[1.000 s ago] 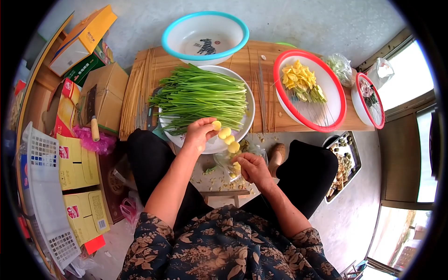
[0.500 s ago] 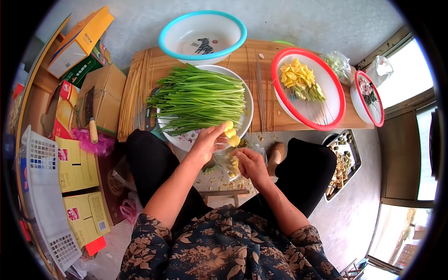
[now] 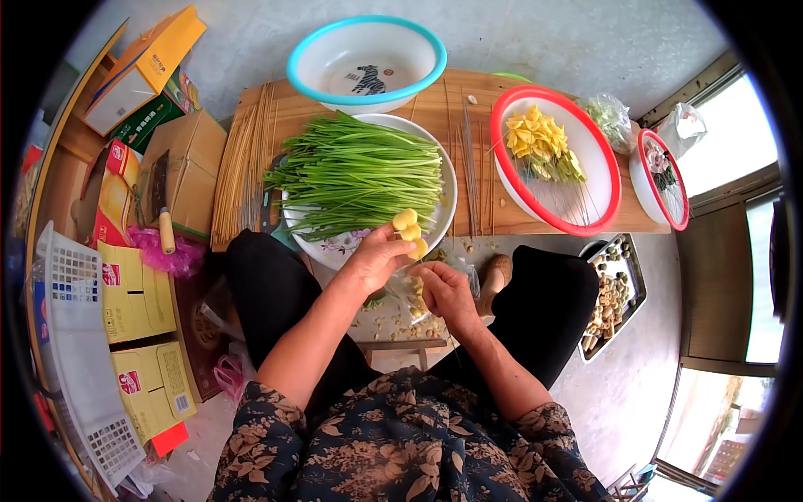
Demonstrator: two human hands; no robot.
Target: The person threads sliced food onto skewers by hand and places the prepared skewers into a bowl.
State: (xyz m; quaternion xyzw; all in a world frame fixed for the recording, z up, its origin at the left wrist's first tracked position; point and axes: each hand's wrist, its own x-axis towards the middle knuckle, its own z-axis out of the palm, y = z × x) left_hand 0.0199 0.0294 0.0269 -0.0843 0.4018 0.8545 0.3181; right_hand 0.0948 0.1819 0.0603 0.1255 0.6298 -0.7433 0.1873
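Observation:
Several round yellow slices sit close together on a thin skewer, and my left hand is closed around them near the plate's front edge. To the right, my right hand pinches the skewer's lower end, which is mostly hidden by the fingers. Long green chives lie heaped on a round white plate just beyond my hands. Below them, a clear plastic bag with yellow pieces is partly hidden by my right hand.
A blue-rimmed basin stands behind the plate. On the right, a red-rimmed basin holds skewered yellow slices. Bamboo skewers lie at the wooden table's left end. A tray of mushrooms is on the floor. Cartons and a knife stand left.
The yellow slices, spread in a longer row before, are now bunched at my left hand. My left hand has moved right and slightly down, closer to my right hand.

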